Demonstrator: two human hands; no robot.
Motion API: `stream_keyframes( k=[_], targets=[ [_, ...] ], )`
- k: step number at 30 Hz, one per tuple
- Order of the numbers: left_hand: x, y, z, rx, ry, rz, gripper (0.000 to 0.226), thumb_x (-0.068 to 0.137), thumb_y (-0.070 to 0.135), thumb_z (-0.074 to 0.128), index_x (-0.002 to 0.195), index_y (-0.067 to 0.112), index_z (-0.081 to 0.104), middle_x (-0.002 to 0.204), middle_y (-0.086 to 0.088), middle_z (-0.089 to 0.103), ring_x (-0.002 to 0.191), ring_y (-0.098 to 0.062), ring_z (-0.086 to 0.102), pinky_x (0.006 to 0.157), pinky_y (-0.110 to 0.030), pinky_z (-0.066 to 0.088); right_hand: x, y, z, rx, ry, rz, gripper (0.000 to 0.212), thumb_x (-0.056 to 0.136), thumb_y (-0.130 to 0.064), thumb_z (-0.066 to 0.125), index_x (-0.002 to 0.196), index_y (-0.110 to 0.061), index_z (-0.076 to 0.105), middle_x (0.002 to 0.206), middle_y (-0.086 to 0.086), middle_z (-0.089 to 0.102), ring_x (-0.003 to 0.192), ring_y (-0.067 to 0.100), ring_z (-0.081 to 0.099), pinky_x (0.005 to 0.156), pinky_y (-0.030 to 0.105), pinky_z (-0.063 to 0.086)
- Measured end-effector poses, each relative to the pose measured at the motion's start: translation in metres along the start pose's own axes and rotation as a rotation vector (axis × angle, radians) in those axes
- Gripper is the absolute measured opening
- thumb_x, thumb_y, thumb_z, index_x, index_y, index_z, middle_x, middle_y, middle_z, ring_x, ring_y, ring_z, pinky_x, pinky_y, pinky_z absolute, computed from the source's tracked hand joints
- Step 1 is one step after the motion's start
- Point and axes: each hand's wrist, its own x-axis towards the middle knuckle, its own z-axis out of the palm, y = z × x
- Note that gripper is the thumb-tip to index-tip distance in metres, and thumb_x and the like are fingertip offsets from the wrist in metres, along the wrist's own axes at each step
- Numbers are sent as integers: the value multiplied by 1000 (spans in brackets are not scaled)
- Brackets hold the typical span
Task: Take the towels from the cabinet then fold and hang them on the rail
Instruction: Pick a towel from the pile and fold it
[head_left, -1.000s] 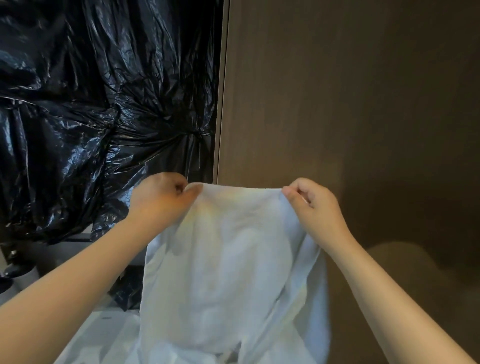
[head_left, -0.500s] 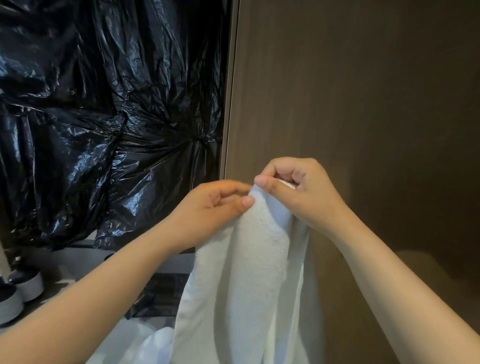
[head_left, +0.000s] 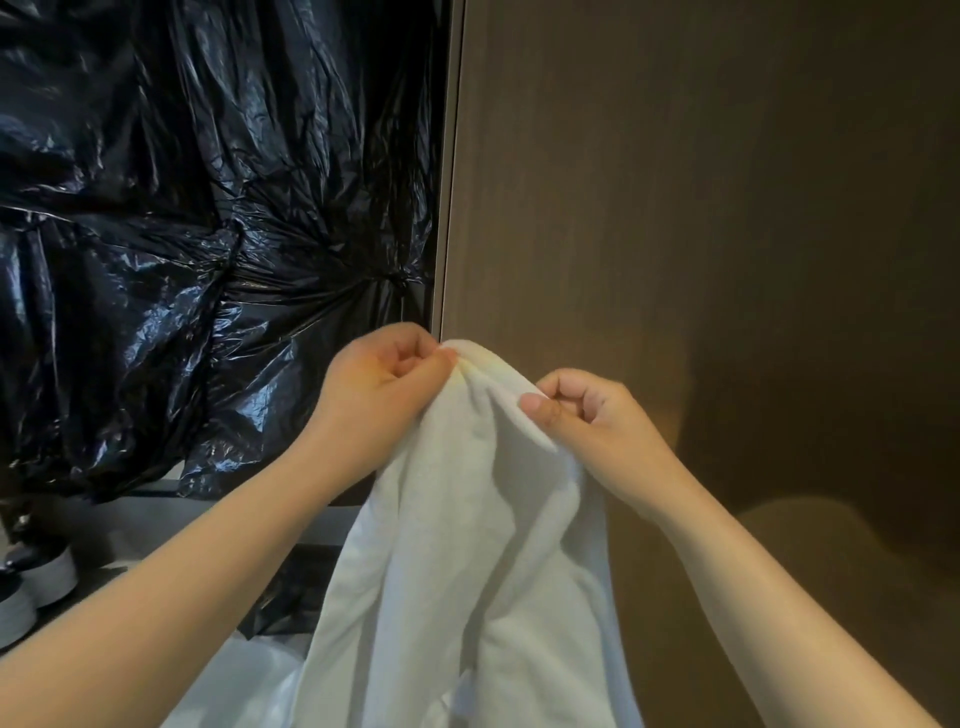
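One white towel (head_left: 467, 545) hangs between two bare hands, held up in front of a brown wood-grain panel (head_left: 675, 208). The panel fills the right half of the view. To the left, crinkled black plastic (head_left: 182, 234) covers the rest, gathered at two points into tight knots, with a pale upright edge (head_left: 447, 182) dividing it from the panel. At lower left two grey round objects (head_left: 47, 577) stand side by side on a dark ledge; what they are cannot be told. A second pale sheet (head_left: 249, 686) shows at the bottom, left of the towel.

The left hand (head_left: 384, 384) pinches the towel's top edge between thumb and curled fingers. The right hand (head_left: 587, 415), near it and slightly lower, pinches the same edge, thumb on the near side. The hands do not touch; the cloth humps up between them and falls in loose folds out of the bottom of the view. Both forearms are bare, reaching up from the lower corners.
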Motion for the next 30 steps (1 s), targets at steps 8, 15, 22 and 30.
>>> stream_keyframes(
  k=[8, 15, 22, 30],
  targets=[
    [6, -21, -5, 85, 157, -83, 23, 91, 26, 59, 70, 17, 60, 56, 4, 50, 53, 1, 46, 57, -22, 35, -30, 31, 3, -1, -67, 163, 33, 87, -45, 57, 78, -16, 66, 69, -5, 60, 65, 7, 53, 60, 16, 39],
    [6, -36, -11, 334, 17, -98, 20, 92, 33, 57, 76, 23, 63, 70, 0, 66, 68, -11, 59, 59, -22, 36, -20, 26, -7, -187, 238, -76, 20, 94, -19, 63, 75, -15, 62, 67, -11, 56, 63, 3, 51, 59, 14, 37],
    [-17, -20, -1, 329, -139, 170, 36, 87, 48, 61, 121, 35, 63, 108, 24, 61, 66, 19, 51, 64, -8, 35, 1, -10, -15, -430, 51, -251, 13, 93, -34, 63, 80, -35, 63, 76, -18, 62, 76, 8, 61, 63, 9, 43],
    [-31, -2, 16, -39, -468, -17, 57, 75, 54, 69, 126, 31, 60, 108, 11, 70, 97, -6, 67, 84, -26, 53, -1, -23, -5, -291, -21, -265, 12, 92, -25, 65, 83, -21, 71, 75, -10, 65, 75, 15, 63, 63, 23, 48]
  ],
)
